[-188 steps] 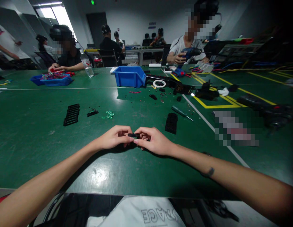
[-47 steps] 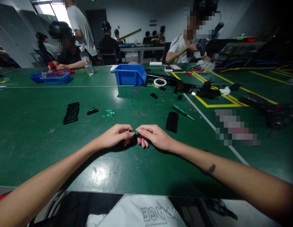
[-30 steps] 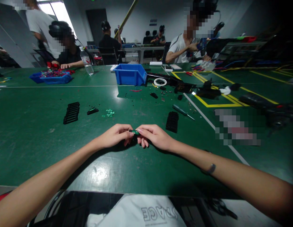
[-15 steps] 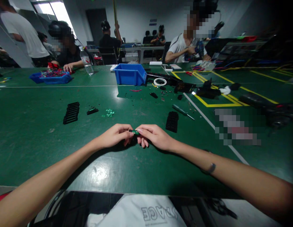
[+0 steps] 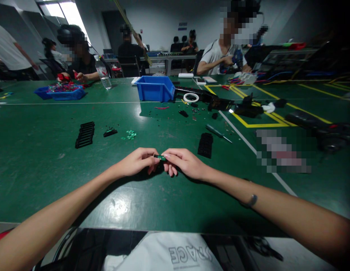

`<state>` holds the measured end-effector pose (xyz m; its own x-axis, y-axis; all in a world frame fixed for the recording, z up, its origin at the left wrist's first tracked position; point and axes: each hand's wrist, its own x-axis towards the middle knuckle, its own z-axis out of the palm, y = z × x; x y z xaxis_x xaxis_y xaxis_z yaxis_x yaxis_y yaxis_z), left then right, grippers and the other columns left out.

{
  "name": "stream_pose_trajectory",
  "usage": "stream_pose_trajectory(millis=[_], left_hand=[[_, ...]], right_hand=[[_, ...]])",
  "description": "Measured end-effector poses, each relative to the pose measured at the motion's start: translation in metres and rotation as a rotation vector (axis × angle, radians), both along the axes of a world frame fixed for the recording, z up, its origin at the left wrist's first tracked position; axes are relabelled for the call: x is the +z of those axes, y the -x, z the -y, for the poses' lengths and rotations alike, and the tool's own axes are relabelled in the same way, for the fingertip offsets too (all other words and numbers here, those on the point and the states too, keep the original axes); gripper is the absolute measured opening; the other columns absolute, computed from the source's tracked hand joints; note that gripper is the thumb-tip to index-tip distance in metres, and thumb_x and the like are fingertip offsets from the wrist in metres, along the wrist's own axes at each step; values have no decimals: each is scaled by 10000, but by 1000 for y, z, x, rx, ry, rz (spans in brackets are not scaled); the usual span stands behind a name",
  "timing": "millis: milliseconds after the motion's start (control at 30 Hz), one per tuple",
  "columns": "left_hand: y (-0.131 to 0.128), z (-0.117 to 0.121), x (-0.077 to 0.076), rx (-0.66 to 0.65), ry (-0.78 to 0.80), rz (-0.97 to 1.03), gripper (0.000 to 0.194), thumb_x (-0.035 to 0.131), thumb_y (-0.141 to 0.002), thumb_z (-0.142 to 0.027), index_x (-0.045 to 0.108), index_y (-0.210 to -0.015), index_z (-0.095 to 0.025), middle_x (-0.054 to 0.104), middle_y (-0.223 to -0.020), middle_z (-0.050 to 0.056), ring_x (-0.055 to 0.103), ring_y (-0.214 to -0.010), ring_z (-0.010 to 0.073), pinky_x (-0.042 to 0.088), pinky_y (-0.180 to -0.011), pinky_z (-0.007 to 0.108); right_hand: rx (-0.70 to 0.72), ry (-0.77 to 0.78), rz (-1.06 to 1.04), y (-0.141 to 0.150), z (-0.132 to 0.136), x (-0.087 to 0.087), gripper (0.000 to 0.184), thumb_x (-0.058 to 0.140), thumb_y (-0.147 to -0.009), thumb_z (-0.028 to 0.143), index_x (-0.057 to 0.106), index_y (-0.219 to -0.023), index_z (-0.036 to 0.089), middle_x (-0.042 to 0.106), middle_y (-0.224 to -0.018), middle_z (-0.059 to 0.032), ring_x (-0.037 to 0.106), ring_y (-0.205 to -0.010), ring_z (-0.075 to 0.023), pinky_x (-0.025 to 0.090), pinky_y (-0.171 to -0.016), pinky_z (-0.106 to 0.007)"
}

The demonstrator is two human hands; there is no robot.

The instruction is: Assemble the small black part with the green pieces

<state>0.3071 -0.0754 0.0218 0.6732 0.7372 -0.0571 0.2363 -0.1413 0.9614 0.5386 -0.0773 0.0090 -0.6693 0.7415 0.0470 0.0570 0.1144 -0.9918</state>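
Note:
Between my two hands, just above the green table (image 5: 130, 199), is a small green circuit board (image 5: 161, 158) with a black edge. My left hand (image 5: 141, 162) pinches its left end between thumb and fingers. At its right end, the thumb and forefinger of my right hand (image 5: 184, 162) press on it, the other fingers curled below. Beyond my left hand lie a pile of small green boards (image 5: 131, 134), a black part with tiny pieces (image 5: 110, 132) and a row of black slotted parts (image 5: 85, 134). Past my right hand sits a stack of black parts (image 5: 205, 145).
A screwdriver (image 5: 218, 133) lies at the right, behind the black stack. Farther back stand a blue bin (image 5: 155, 89), a white tape ring (image 5: 191, 98), a water bottle (image 5: 103, 73) and a blue tray (image 5: 68, 94) of red pieces. Co-workers sit across the table.
My hands and the circuit board look unmoved. In the background, a long pole has tilted, a person at the left has shifted leftward, and the co-worker by the blue tray has raised a hand.

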Motion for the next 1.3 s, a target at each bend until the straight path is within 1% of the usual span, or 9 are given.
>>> stream_pose_trajectory(millis=[400,733,967,1300], left_hand=[[0,-1,-1,-8,-3,17,306,567,-967,-414,600,-899,-117,643,-722,16,588,-587,109,445,-597,227],[0,-1,-1,-3,10,26,295,566,-970,-402,598,-900,-117,633,-725,13,586,-590,107,447,-587,223],[0,0,2,-1,4,19,293,572,-965,-399,604,-905,-114,630,-711,10,588,-584,106,446,-578,218],[0,0,-1,-5,3,28,293,575,-967,-402,602,-906,-116,627,-714,10,586,-586,107,458,-584,223]], right_hand=[[-1,15,-22,0,-2,-1,364,496,-1023,454,626,-983,117,677,-752,-42,650,-569,-114,489,-505,-215],[13,15,-29,-2,0,0,269,548,-997,365,649,-1026,116,686,-745,-41,643,-573,-118,488,-519,-221],[13,9,-28,-2,-1,0,271,557,-995,369,650,-1025,116,688,-751,-44,641,-575,-120,484,-517,-225],[12,17,-25,-2,1,2,277,557,-995,372,647,-1029,112,683,-756,-44,637,-571,-116,480,-513,-222]])
